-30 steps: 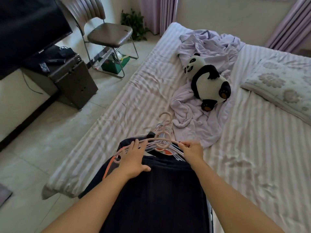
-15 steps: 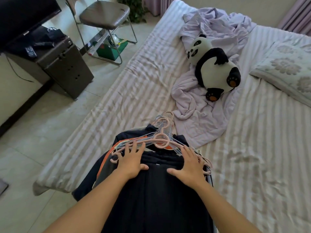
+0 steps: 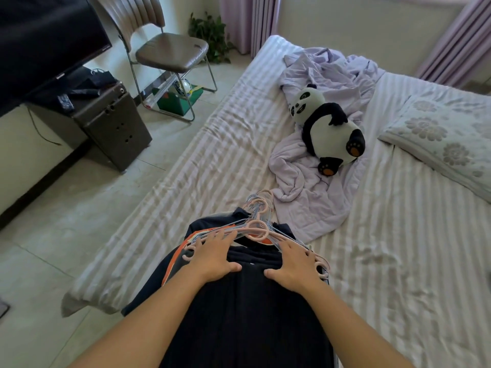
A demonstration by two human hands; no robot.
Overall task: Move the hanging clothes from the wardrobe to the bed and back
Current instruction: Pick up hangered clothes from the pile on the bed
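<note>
A stack of dark clothes (image 3: 247, 309) on pink and pale blue hangers (image 3: 259, 227) lies at the near edge of the striped bed (image 3: 212, 160), hanging partly over the edge. An orange garment shows at the stack's left side. My left hand (image 3: 212, 254) lies flat, fingers spread, on the hangers' left shoulders. Over on the other side, my right hand (image 3: 292, 264) presses flat on the right shoulders. The hanger hooks point away from me toward the lilac sheet.
A crumpled lilac sheet (image 3: 313, 187) and a panda plush (image 3: 326, 128) lie mid-bed, a floral pillow (image 3: 441, 142) at right. On the floor at left stand a dark cabinet (image 3: 111, 123), a TV (image 3: 39, 38) and a brown chair (image 3: 170, 51).
My right hand let go of the hangers it was holding and now lies flat on the stack. Both hands have settled onto the clothes' shoulders; the pile rests on the bed.
</note>
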